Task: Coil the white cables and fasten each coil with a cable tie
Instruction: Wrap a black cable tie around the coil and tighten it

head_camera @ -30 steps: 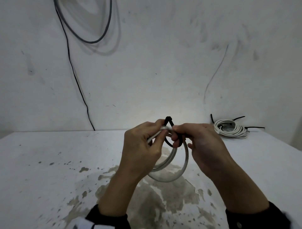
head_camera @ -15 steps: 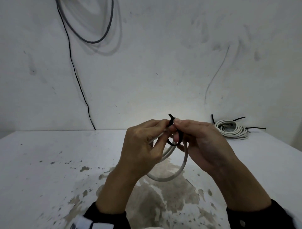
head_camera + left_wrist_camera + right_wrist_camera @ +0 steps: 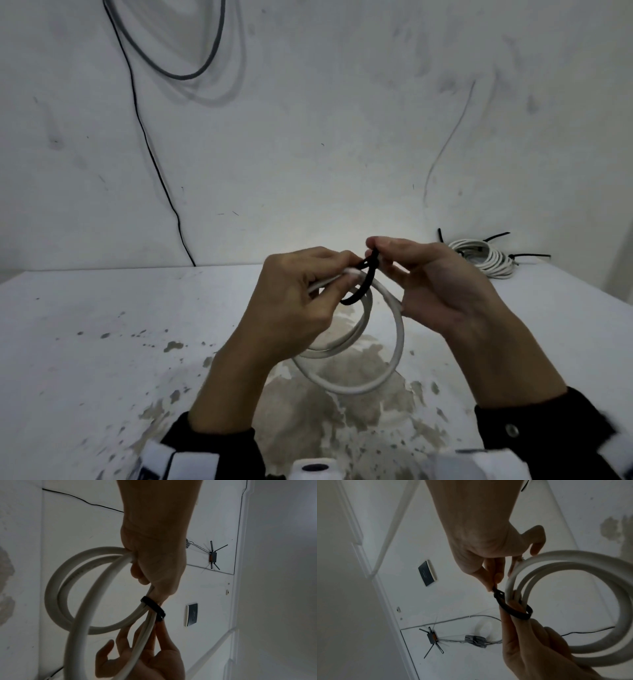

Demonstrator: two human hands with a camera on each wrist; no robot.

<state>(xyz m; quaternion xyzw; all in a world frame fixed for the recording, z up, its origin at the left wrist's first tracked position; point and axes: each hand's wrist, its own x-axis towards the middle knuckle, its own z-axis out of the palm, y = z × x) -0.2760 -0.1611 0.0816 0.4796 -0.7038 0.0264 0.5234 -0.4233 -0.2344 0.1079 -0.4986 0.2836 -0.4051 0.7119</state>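
Note:
A white cable coil [image 3: 394, 346] of a few loops hangs above the stained table, held at its top between both hands. My left hand [image 3: 294, 294] grips the bundled strands [image 3: 120, 566]. A black cable tie [image 3: 363, 287] loops round the strands [image 3: 513, 605] [image 3: 153, 607], still slack. My right hand [image 3: 435, 277] pinches the tie's free end between thumb and forefinger at the top; its other fingers spread beside the coil. The tie's head sits just under the right fingertips [image 3: 494, 580].
A second white coil [image 3: 486, 257] with black ties sticking out lies at the table's far right, by the wall. A thin black wire [image 3: 150, 154] runs down the wall to the table's [image 3: 102, 342] back edge. The wrist views show a router [image 3: 212, 555] on the ceiling.
The right hand has drawn the tie's end up and to the right, shrinking the black loop round the strands. The coil has tilted and hangs lower on the right.

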